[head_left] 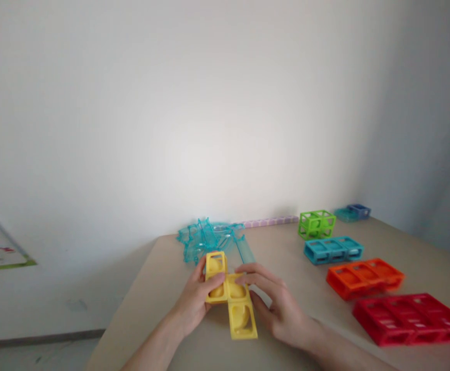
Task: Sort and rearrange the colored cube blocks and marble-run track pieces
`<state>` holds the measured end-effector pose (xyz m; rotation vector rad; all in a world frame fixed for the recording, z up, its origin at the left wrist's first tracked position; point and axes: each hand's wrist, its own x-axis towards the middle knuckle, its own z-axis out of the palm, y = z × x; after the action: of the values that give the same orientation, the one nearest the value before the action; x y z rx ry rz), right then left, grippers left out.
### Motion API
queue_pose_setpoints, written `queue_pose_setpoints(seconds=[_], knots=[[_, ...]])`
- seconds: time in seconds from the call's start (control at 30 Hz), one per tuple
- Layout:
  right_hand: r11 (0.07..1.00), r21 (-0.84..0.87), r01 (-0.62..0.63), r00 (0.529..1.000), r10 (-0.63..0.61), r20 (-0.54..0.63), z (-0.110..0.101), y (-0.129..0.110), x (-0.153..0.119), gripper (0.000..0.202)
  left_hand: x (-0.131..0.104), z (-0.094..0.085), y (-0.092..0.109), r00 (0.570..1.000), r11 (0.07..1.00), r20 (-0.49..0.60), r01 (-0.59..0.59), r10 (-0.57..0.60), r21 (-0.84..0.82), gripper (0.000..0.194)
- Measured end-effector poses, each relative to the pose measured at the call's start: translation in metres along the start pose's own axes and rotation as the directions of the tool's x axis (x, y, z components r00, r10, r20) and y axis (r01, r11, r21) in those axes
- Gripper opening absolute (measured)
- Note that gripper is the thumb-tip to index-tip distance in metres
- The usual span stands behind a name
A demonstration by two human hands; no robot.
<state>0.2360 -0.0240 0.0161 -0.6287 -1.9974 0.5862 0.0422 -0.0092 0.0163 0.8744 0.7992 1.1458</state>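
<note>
Nearest camera: left hand (pixel 196 299) and right hand (pixel 277 304), both grasping the stepped yellow block (pixel 237 291) between them, over the table (pixel 286 335). Left thumb on top; right fingers on its right half. Clear teal pieces (pixel 209 237) heaped just beyond. Right side, near to far: red block (pixel 412 318), orange block (pixel 365 278), blue block (pixel 333 250), green block (pixel 316 224). Patterned strip (pixel 271 222) by the wall (pixel 225 113).

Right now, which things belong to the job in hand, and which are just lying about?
In use:
Yellow frames, held in the left hand, with fingers of the right hand on them

Lying about:
Clear teal pieces
Pale purple strip
Green block
Light blue block
Orange block
Red block
Dark blue block
</note>
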Motion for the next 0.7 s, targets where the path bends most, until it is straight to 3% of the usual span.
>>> queue_pose_setpoints(seconds=[0.17,0.23,0.33,0.5,0.7], knots=[[0.999,0.053,-0.012,1.000,0.013,-0.022,0.000,-0.001,0.000,0.036,-0.005,-0.010,0.002,0.975,0.993,0.196,0.089,-0.103,0.080,0.080],[0.998,0.055,-0.029,0.999,0.031,-0.036,-0.001,0.001,0.001,0.037,-0.008,-0.010,0.004,0.938,0.986,0.312,0.123,-0.151,0.109,0.086],[0.995,0.076,-0.063,0.997,0.060,0.037,-0.002,0.003,0.001,0.031,-0.012,-0.008,0.007,0.879,0.978,0.435,0.147,-0.196,0.145,0.092],[0.968,0.138,-0.211,0.976,0.201,0.086,0.002,0.007,0.002,0.015,-0.012,-0.011,0.006,0.875,0.970,0.424,0.180,-0.234,0.164,0.106],[0.922,0.109,-0.372,0.928,0.372,0.020,0.006,0.013,0.003,0.026,-0.012,-0.013,0.006,0.882,0.951,0.380,0.197,-0.278,0.236,0.118]])
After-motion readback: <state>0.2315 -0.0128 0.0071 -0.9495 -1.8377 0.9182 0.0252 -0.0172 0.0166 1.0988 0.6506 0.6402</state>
